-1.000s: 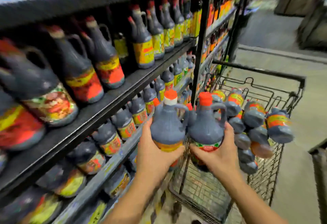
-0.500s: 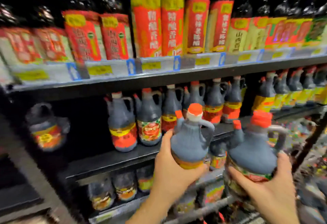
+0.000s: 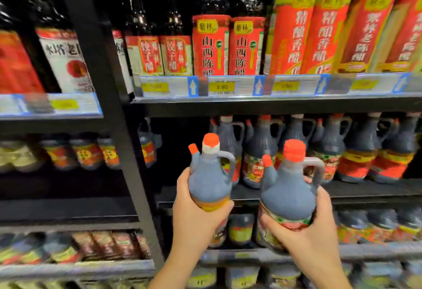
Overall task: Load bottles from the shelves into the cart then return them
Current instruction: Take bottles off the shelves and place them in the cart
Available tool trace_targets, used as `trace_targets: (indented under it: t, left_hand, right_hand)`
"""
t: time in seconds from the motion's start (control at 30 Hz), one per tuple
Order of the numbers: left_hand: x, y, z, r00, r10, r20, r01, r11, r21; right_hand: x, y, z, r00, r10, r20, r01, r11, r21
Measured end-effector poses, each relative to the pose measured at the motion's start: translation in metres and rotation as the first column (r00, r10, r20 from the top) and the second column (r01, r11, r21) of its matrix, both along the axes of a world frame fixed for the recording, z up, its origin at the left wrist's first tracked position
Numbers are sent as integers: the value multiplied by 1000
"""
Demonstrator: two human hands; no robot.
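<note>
Our left hand (image 3: 196, 218) wraps the belly of a dark plastic handled jug with an orange-red cap (image 3: 209, 179). Our right hand (image 3: 315, 231) grips its twin jug (image 3: 288, 192). Both are upright, just in front of the black metal shelf board (image 3: 370, 194). We judge we should set each base flat on the board's bare left end, without knocking the row of matching jugs (image 3: 356, 151) standing on it.
</note>
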State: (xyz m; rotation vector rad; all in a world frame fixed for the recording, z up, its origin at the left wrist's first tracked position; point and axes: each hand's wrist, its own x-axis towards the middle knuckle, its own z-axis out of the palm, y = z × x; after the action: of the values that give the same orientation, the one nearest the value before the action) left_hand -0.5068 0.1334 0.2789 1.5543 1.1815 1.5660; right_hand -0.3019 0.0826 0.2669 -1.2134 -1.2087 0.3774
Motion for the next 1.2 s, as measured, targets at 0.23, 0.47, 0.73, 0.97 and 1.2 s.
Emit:
trace_targets:
  t: [0.23,0.47,0.73,0.97,1.2]
  left_hand:
    - [-19,30,-1,983,184,6,-184,983,-11]
    - [-23,78,-5,945,326,26,-323,943,-78]
    - [-13,148,-9,924,379,39,-374,923,-93]
    - [-8,191,-12,932,362,-16,-362,928,-85]
    - [-7,210,-17,938,345,29,-342,936,-81]
  right_hand:
    - [-16,18,5,990,144,-2,-143,986,-80]
    - [-6,29,0,977,213,20,-210,972,-105]
    - [4,36,1,980,196,45,-191,978,-89]
    - [7,33,3,987,162,21,-157,976,-150]
    - [2,33,8,987,162,-17,-163,974,-157]
